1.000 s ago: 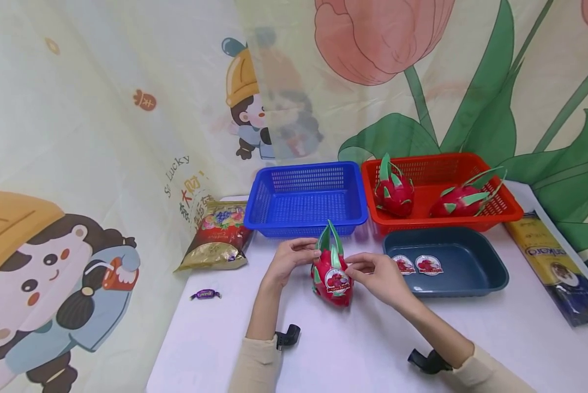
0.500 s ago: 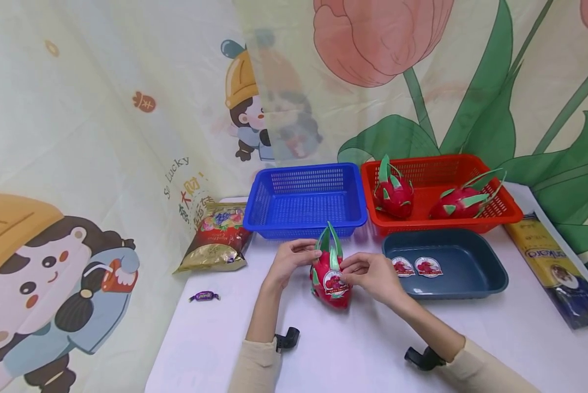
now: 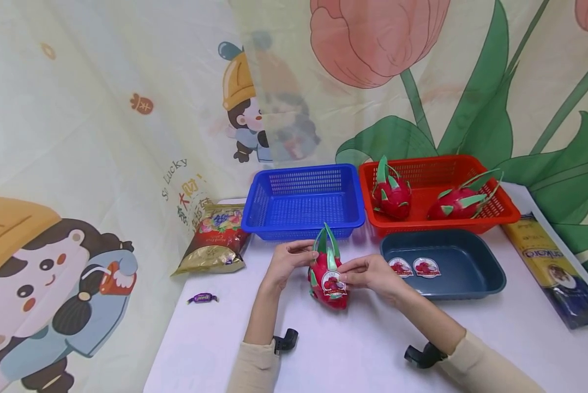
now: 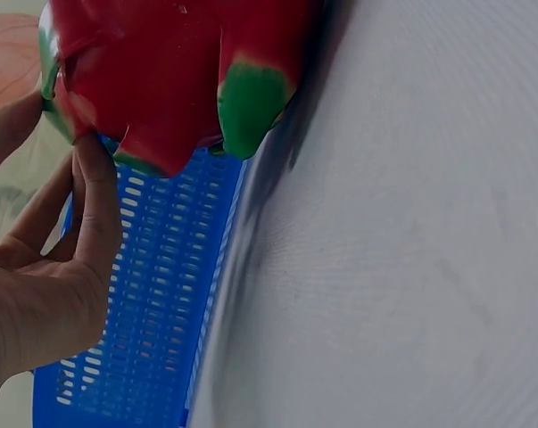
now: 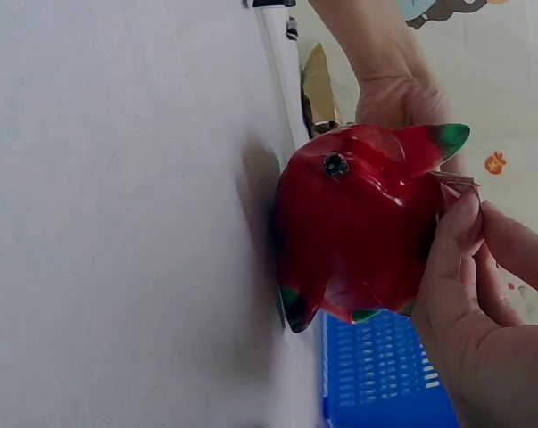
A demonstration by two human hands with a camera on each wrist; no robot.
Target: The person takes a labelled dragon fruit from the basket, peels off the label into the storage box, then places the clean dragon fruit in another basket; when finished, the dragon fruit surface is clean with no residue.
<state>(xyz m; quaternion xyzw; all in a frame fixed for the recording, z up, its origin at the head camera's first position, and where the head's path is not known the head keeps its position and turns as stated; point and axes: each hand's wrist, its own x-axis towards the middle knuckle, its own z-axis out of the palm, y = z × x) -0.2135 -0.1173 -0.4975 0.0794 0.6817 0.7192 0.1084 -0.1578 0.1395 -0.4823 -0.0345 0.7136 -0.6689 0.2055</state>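
A red dragon fruit [image 3: 341, 303] with green leaf tips stands between both hands on the white table, its long green leaves toward the baskets. My left hand [image 3: 286, 265] pinches its left side near the leaves; in the left wrist view, thumb and fingertips of that hand [image 4: 59, 294] meet at a scale. On the fruit's upper face is a round white sticker [image 3: 333, 285] with a red fruit picture. My right hand [image 3: 375, 274] pinches this sticker's right edge between thumb and forefinger. The right wrist view shows the sticker [image 5: 456, 180] edge-on, lifted at the pinched rim.
Behind the fruit stands a blue basket [image 3: 248, 222]. Right of it, a red basket [image 3: 426, 226] holds two more dragon fruits. A dark blue tray [image 3: 461, 262] with two stickers sits front right. A candy bag [image 3: 215, 240], purple candy [image 3: 203, 298] and gold-blue packet [image 3: 556, 270] lie at the sides.
My right fingertips have moved left from the fruit's right side onto the sticker's edge. My left hand keeps its hold. The whole view has shifted slightly.
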